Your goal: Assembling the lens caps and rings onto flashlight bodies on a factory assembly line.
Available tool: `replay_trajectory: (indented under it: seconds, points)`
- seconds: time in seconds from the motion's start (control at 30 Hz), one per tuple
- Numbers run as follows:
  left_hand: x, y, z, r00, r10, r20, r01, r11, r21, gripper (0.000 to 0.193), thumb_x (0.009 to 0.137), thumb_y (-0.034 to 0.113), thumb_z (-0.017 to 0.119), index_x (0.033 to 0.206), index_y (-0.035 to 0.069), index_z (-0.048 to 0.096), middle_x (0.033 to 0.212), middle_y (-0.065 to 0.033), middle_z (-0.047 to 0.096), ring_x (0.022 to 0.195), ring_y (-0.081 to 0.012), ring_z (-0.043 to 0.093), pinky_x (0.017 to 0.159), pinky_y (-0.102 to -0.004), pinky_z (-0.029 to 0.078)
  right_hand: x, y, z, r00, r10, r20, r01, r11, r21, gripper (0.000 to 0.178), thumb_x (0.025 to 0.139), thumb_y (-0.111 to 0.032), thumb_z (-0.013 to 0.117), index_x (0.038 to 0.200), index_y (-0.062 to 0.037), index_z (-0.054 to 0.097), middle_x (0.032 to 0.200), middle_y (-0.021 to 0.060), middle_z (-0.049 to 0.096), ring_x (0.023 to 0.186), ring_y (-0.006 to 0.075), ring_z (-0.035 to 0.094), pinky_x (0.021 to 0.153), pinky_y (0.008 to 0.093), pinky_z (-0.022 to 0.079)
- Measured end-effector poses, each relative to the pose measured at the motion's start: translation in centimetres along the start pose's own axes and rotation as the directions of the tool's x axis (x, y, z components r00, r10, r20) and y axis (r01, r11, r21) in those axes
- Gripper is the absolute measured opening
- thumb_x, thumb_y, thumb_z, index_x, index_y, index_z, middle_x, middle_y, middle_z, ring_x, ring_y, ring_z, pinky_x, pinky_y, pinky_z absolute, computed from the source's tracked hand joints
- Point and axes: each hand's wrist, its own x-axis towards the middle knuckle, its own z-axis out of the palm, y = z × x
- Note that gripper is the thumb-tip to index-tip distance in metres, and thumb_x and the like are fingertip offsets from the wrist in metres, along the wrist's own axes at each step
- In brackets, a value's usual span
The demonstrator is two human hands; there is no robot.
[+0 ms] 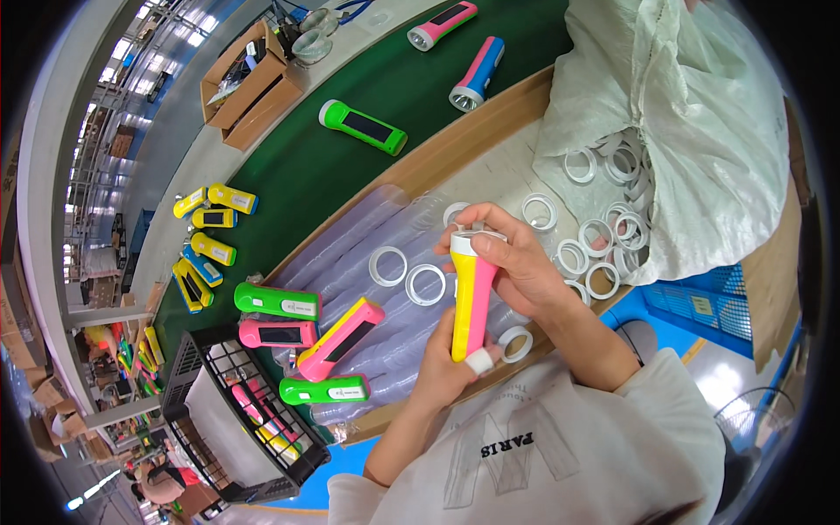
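Hands: left hand [437, 372] grasps the handle [464, 339], right hand [525, 262] the white head [461, 244], of one flashlight [473, 302].
Flashlight: yellow-and-pink, above the bench [500, 166].
White rings [372, 265]: loose on clear plastic sleeves [350, 245].
Green belt [280, 201]: carries a green flashlight [364, 129].
Cardboard box [254, 112]: beyond the belt.
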Motion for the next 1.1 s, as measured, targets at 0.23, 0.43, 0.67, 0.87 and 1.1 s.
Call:
replay_trajectory:
  seconds: [0.23, 0.43, 0.67, 0.87, 1.1]
  points:
    - [-1.2, 2.8, 1.1, 0.990, -0.044, 0.134, 0.077, 0.963, -0.256, 0.057, 0.078, 0.006, 0.070, 0.126, 0.003, 0.040, 0.093, -0.0086, 0.060, 0.078, -0.0218, 0.065, 0.069, -0.0353, 0.052, 0.4, 2.3, -1.9, 0.971, -0.114, 0.209, 0.028, 0.926, 0.376, 0.047, 0.080, -0.037, 0.067, 0.118, -0.0156, 0.050, 0.103, 0.0126, 0.055, 0.107, 0.0305, 0.057, 0.097, 0.0426, 0.047]
    - [-1.1, 4.3, 0.7, 0.980, 0.198, -0.028, -0.180, 0.937, 0.301, 0.066, 0.078, 0.014, 0.071, 0.129, -0.003, 0.035, 0.103, -0.0247, 0.060, 0.085, -0.0399, 0.065, 0.071, -0.0426, 0.052, 0.9, 2.4, -2.7, 0.927, -0.190, 0.324, 0.018, 0.884, 0.466, 0.048, 0.080, -0.036, 0.066, 0.122, -0.0181, 0.051, 0.111, 0.0115, 0.053, 0.115, 0.0311, 0.052, 0.101, 0.0444, 0.042]
    - [-1.8, 4.6, -0.7, 0.969, 0.236, -0.074, -0.154, 0.809, 0.568, 0.073, 0.076, 0.020, 0.074, 0.132, -0.005, 0.035, 0.101, -0.0243, 0.060, 0.083, -0.0413, 0.064, 0.064, -0.0449, 0.051, 1.0, 2.9, -2.4, 0.938, -0.165, 0.306, 0.013, 0.896, 0.444, 0.042, 0.081, -0.034, 0.065, 0.118, -0.0184, 0.054, 0.116, 0.0129, 0.052, 0.118, 0.0313, 0.049, 0.103, 0.0467, 0.041]
    - [-2.0, 4.5, -2.1, 0.949, 0.296, -0.106, -0.110, 0.628, 0.770, 0.068, 0.076, 0.018, 0.071, 0.132, -0.003, 0.039, 0.093, -0.0173, 0.053, 0.071, -0.0329, 0.063, 0.054, -0.0401, 0.051, 0.7, 1.9, -0.9, 0.990, -0.055, 0.132, 0.021, 0.969, 0.246, 0.036, 0.092, -0.033, 0.053, 0.121, -0.0112, 0.052, 0.112, 0.0145, 0.057, 0.108, 0.0296, 0.056, 0.095, 0.0425, 0.047]
    - [-1.4, 4.9, -4.1, 0.896, 0.439, -0.066, -0.164, 0.466, 0.869, 0.066, 0.072, 0.015, 0.075, 0.129, 0.000, 0.045, 0.100, -0.0151, 0.052, 0.076, -0.0306, 0.061, 0.056, -0.0376, 0.050, 1.6, -0.8, -0.1, 0.983, -0.088, 0.162, 0.160, 0.846, -0.509, 0.038, 0.099, -0.031, 0.044, 0.124, -0.0041, 0.051, 0.109, 0.0112, 0.060, 0.099, 0.0189, 0.061, 0.087, 0.0310, 0.050]
